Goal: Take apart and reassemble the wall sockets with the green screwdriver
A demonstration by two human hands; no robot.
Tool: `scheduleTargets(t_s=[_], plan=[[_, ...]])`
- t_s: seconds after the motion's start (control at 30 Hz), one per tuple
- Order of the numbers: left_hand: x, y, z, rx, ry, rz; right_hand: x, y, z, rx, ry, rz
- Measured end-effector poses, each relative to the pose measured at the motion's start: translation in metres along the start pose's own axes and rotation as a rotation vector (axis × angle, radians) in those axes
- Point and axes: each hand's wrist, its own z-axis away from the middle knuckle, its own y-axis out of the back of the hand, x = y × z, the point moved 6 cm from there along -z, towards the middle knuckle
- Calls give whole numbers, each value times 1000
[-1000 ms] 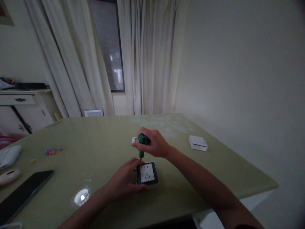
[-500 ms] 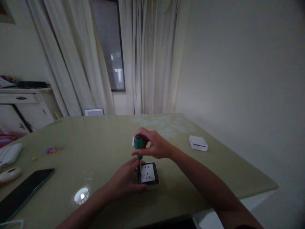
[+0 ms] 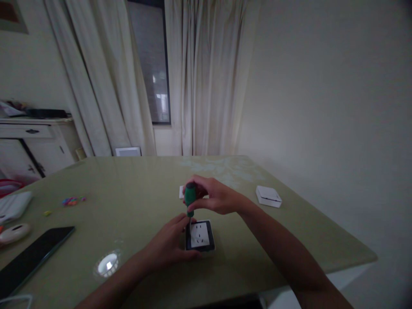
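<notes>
A wall socket (image 3: 200,235) with a white centre and a dark frame lies face up on the table. Around its left side, fingers and thumb gripping the edges, is my left hand (image 3: 170,240). Above it my right hand (image 3: 214,196) is closed on a screwdriver (image 3: 190,195) with a green handle. The screwdriver stands nearly upright, its shaft reaching down to the left part of the socket's frame; I cannot make out the tip. A small white piece (image 3: 181,192) lies behind my right hand, mostly hidden.
On the right of the table (image 3: 154,180) lies a white box-like piece (image 3: 268,196). To the left are a black phone (image 3: 38,257), a rounded pale case (image 3: 14,234), a white pouch (image 3: 14,207) and small colourful bits (image 3: 72,201). A round shiny disc (image 3: 108,265) sits near my left forearm.
My right hand and the screwdriver handle have shifted slightly to the right, and the handle has turned or tilted a little. My left hand keeps its hold on the socket. The view has moved slightly.
</notes>
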Motion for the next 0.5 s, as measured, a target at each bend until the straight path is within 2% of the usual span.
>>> scheduleTargets(t_s=[0.13,0.2,0.27,0.33,0.4,0.43,0.5], plan=[[1,1,1,-4,5,-42,1,0,0,59,-20,51],[1,1,1,-5,-5,-48,-5,4,0,68,-1,-4],[2,1,1,-7,-14,-49,-11,19,1,142,30,-120],[4,-1,1,-19,-16,-58,-11,44,5,309,65,-238],[7,-3,2,-35,-20,-77,3,69,16,506,70,-315],[10,-5,2,-47,-27,-87,16,78,24,585,42,-365],[14,-7,3,-78,-47,-101,56,86,44,707,-101,-523]])
